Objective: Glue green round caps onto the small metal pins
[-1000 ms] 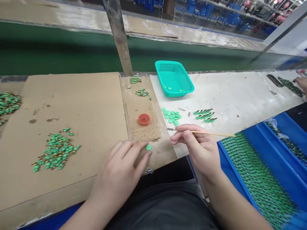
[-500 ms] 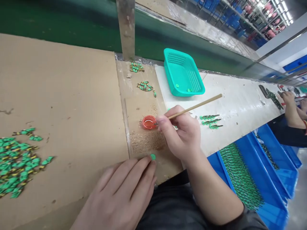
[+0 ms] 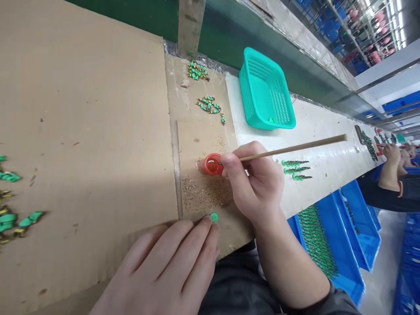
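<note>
My right hand (image 3: 257,179) is closed around a thin wooden-handled brush (image 3: 295,147). The brush's lower end dips into a small red cup (image 3: 213,164) of liquid; its tip is hidden. Nearer to me, my left hand (image 3: 177,253) lies low over the board with its fingers together. A small piece with a round green end (image 3: 214,217) sticks out past those fingertips; the rest of it is hidden under the hand. Brown specks (image 3: 203,192) cover the cardboard between the cup and my left hand.
Small green, black and yellow pieces lie in a heap (image 3: 8,222) at left and in clusters (image 3: 197,70) behind the cup. A turquoise basket (image 3: 267,89) stands at the back. Green-ended pieces (image 3: 297,169) lie in rows at right, above blue bins (image 3: 344,258). A co-worker's hand (image 3: 392,152) is farther along.
The view has shifted, so the left heap is partly out of frame. The brush lies flatter over my right hand, its end still at the red cup. My left hand keeps its place on the green-ended piece.
</note>
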{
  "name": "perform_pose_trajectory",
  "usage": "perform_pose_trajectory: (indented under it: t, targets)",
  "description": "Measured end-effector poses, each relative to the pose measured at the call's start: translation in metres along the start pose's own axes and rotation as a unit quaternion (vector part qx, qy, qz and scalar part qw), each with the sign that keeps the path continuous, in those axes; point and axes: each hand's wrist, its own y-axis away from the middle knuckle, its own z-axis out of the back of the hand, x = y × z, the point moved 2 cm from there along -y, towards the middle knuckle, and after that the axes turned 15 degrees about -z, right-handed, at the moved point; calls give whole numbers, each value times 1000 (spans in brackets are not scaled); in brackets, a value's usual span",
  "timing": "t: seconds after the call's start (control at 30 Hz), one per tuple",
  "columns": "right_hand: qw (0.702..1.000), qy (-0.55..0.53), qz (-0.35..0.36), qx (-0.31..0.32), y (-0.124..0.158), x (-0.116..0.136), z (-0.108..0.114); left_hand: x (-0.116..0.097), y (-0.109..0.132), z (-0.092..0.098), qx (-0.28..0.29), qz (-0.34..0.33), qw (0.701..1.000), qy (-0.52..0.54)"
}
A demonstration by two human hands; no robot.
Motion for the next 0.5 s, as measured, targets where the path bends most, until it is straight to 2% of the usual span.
perform_pose_trajectory:
  t: [0.2,0.5]
  targets:
    - [999,-15,-30,10,1,-2,0,2,-4,4,15,-10,1000,-16]
    - [999,-17,-32,21,-1,-2,-1,5,-6,5,29,-25,999,-37]
